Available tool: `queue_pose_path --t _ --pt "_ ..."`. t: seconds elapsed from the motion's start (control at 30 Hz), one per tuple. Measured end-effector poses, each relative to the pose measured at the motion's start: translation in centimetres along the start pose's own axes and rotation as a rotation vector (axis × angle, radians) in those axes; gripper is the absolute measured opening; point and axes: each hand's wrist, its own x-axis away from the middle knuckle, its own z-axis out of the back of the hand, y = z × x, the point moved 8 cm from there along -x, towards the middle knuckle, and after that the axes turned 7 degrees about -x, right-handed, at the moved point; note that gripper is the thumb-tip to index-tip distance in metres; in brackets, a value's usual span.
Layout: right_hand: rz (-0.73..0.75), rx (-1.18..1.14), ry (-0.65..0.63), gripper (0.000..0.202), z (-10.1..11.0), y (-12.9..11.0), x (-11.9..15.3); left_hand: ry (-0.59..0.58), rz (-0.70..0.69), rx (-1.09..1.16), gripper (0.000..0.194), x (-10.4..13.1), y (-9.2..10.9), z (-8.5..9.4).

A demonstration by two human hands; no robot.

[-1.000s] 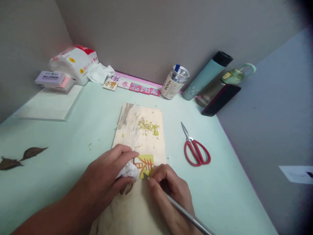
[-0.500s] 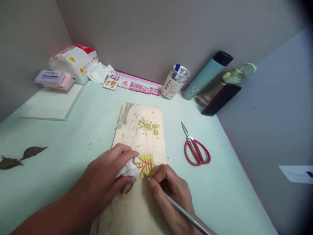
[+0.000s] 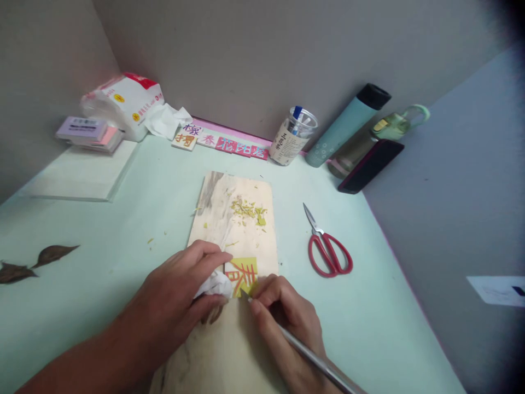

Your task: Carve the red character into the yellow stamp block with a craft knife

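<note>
A small yellow-green carving block (image 3: 250, 268) with a red character lies on the wooden board (image 3: 260, 246); part of its left side shows white. From the left, my left hand (image 3: 186, 282) is closed around a crumpled white tissue (image 3: 215, 285), with its fingertips against the block's edge. My right hand (image 3: 285, 312) holds a metal-handled craft knife (image 3: 311, 355) like a pen, its blade tip touching the block's lower edge. Yellow-green shavings (image 3: 246, 210) are scattered higher up on the board.
Red-handled scissors (image 3: 328, 249) lie right of the board. Behind are carved character tiles (image 3: 233, 146), a pen cup (image 3: 289, 142), a teal bottle (image 3: 344, 128), a green bottle (image 3: 385, 128) and a phone (image 3: 371, 167). A tissue pack (image 3: 131, 104), stacked blocks (image 3: 84, 130) and dry leaves (image 3: 53, 254) are at left.
Almost nothing differs. The whole view has shifted very slightly, while both hands, the knife and the block keep the same positions relative to each other.
</note>
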Motion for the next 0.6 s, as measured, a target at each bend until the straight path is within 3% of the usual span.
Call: queue_pose_path --t 0.6 --pt "0.038 -0.053 0.009 0.02 -0.15 0.07 -0.1 0.007 0.003 -0.025 0.041 -0.02 0.05 -0.17"
